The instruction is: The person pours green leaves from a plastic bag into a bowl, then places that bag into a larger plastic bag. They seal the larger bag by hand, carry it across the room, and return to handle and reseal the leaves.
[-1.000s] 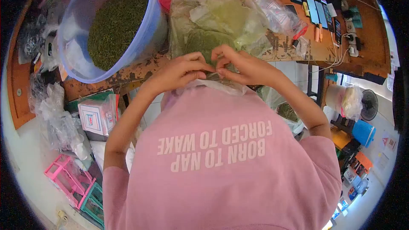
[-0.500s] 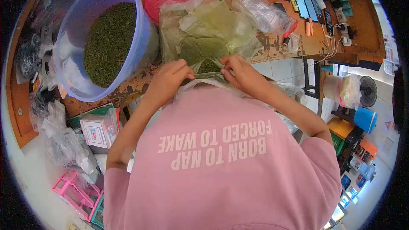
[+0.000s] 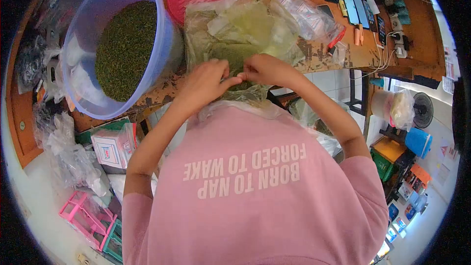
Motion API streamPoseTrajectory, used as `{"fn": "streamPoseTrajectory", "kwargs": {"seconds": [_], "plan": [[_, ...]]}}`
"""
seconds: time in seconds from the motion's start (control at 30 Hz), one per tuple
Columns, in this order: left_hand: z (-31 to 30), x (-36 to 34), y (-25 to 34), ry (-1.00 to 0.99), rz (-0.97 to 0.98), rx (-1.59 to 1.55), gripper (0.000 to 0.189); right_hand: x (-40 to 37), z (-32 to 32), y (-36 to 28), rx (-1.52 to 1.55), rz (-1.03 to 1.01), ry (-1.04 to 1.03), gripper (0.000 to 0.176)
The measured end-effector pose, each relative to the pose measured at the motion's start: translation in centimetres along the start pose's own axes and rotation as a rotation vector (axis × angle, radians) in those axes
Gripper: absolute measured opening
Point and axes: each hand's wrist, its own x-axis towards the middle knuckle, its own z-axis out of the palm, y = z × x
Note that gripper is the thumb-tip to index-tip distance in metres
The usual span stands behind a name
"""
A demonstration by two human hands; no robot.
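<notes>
Herb bag (image 3: 245, 92) pinched at its mouth between left hand (image 3: 206, 81) and right hand (image 3: 267, 68); a slipping grip could spill its contents toward six o'clock.

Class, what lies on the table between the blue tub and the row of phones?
In the head view, a heap of clear plastic bags lies between blue tub and phones.

Under the fingers (image 3: 221, 72), small bag (image 3: 244, 92) mostly out of sight

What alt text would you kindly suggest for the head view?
The left hand and right hand pinch a small clear plastic bag of green flakes at a worn wooden table, beside a round blue plastic tub of similar flakes.
</notes>
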Motion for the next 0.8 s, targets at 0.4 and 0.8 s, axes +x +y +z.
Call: {"fn": "streamPoseTrajectory", "kwargs": {"seconds": [0.4,0.8], "plan": [[0.9,-2.8,-3.6,0.276,-0.052,-0.380,0.022,-3.2,4.3,5.6,0.720,0.062,0.349,0.018],[1.9,0.6,-0.6,0.232,-0.313,-0.119,0.039,-0.3,2.9,1.8,0.102,0.165,0.420,0.041]]}}
